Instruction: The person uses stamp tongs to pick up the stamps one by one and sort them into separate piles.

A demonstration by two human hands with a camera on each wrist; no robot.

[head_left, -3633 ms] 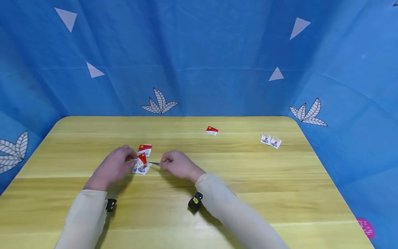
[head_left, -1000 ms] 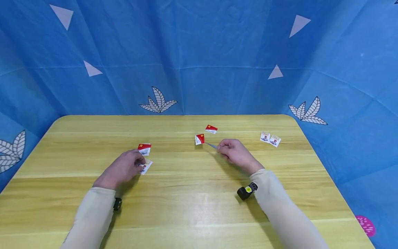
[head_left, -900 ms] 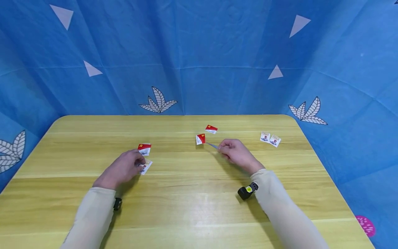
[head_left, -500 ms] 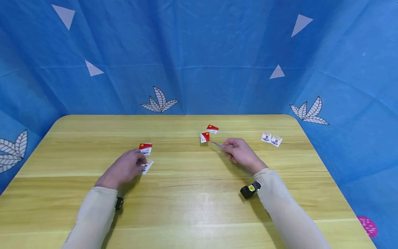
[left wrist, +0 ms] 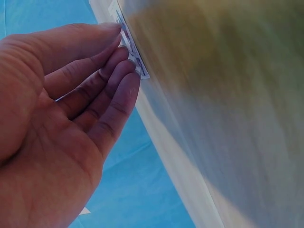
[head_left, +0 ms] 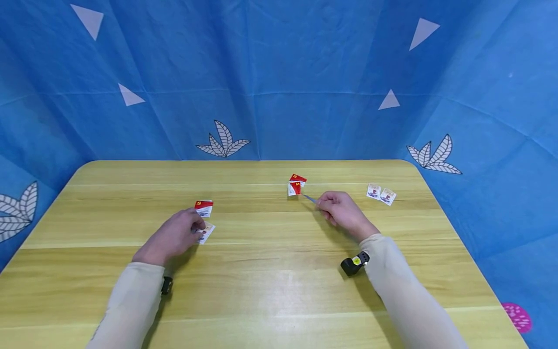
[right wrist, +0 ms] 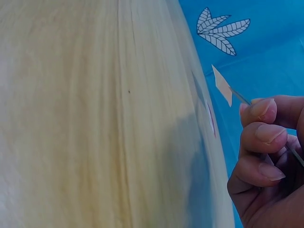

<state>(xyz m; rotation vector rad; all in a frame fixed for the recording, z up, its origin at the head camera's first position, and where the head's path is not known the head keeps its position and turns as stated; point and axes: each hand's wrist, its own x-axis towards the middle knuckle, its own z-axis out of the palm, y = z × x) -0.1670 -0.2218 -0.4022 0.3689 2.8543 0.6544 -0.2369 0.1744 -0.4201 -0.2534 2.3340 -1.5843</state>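
In the head view, my right hand [head_left: 342,211] pinches slim metal tweezers [head_left: 310,198]. Their tips hold a red-and-white stamp [head_left: 294,188] raised off the table, partly overlapping, from this angle, another red stamp [head_left: 299,178] that lies behind. Seen from the right wrist, the held stamp [right wrist: 222,86] shows its pale back at the tweezer tips. At left, my left hand [head_left: 174,235] has its loosely bent fingertips at a white pictured stamp [head_left: 207,233], partly covering it. The left wrist view shows this stamp [left wrist: 137,64] flat on the table beside the fingertips.
Just behind my left hand lies a red-and-white stamp [head_left: 203,208]. Two white pictured stamps [head_left: 380,194] lie side by side at the right back of the wooden table [head_left: 270,291]. A blue patterned cloth [head_left: 305,72] hangs behind the table's far edge.
My right hand has carried the tweezers and red stamp from beside the left hand rightward to the lone red stamp at the back. The left hand has shifted slightly and stayed by the white stamp.
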